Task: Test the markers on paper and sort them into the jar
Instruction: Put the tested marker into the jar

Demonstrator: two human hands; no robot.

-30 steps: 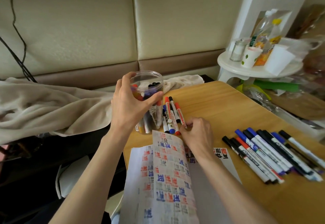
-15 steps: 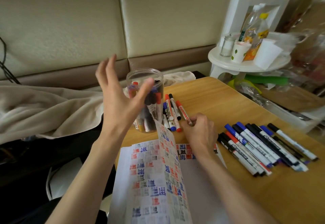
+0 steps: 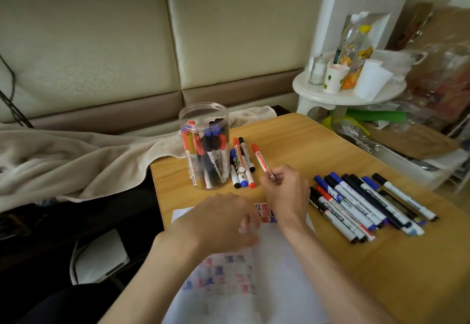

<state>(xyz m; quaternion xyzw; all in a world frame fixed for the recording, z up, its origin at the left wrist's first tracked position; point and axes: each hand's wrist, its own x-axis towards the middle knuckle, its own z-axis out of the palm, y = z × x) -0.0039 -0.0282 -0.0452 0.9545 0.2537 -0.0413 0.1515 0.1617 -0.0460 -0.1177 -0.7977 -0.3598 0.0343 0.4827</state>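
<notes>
Red marker: pinched at its near end by the right hand, cap pointing away and left, toward the jar just beyond on the bench. Left hand: over the paper, blurred; grip cannot be told.

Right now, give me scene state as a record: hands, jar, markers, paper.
left hand: over the paper, blurred, grip unclear
right hand: pinches red marker by its near end
jar: clear, upright, no lid, markers inside
small pile: markers lying beside jar, on its right
marker row: lying on table, right of the hands
</notes>
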